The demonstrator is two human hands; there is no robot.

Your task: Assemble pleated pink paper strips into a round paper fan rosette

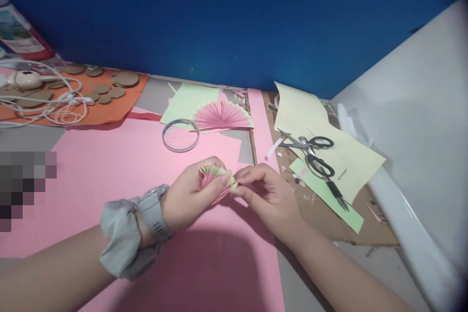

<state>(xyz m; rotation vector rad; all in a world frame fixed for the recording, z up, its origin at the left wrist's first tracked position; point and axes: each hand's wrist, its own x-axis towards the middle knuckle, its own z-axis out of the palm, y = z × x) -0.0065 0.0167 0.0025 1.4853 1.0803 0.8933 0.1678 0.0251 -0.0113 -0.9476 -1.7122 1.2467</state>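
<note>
My left hand (190, 195) is closed around a small pleated paper fan (214, 175) of pink and pale green folds, held just above a large pink paper sheet (109, 170). My right hand (268, 192) pinches the fan's right end between thumb and fingers. Both hands meet over the sheet's right part. A grey watch and a grey scrunchie sit on my left wrist.
A finished pink pleated fan (221, 116) lies on light green paper behind a clear tape ring (180, 135). Two pairs of scissors (314, 153) rest on yellow paper at right. Cardboard discs (109, 88) and white earphone cable (47, 102) lie on orange paper at left. A white wall runs along the right.
</note>
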